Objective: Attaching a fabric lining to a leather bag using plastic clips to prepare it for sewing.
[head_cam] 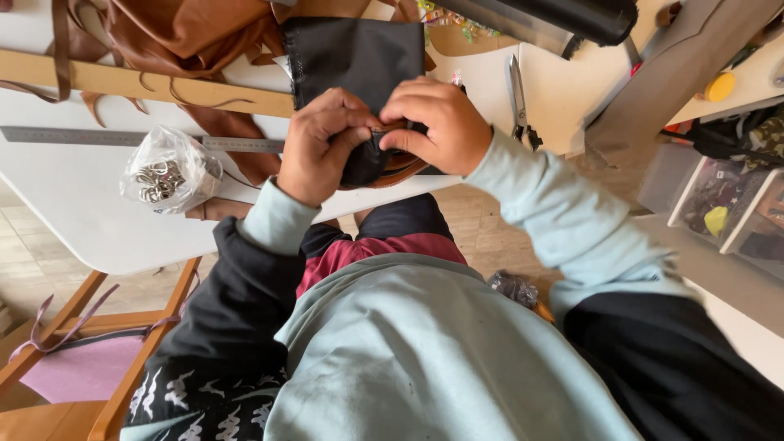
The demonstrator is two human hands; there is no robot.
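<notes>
My left hand (pixel 320 145) and my right hand (pixel 437 124) meet at the near edge of the white table (pixel 73 196). Both pinch the folded end of a black fabric piece (pixel 359 57) that lies flat on the table beyond them. A curved brown leather piece (pixel 400 170) shows just under my fingers, against the black fabric. Whether the fingers also grip the leather is hidden by my hands.
A clear bag of metal rings (pixel 167 173) sits left, by a steel ruler (pixel 122 139) and a wooden bar (pixel 147 84). Brown leather (pixel 188 28) is piled at the back. Scissors (pixel 518 98) lie right. Plastic bins (pixel 719 200) stand far right; a wooden chair (pixel 82 359) at lower left.
</notes>
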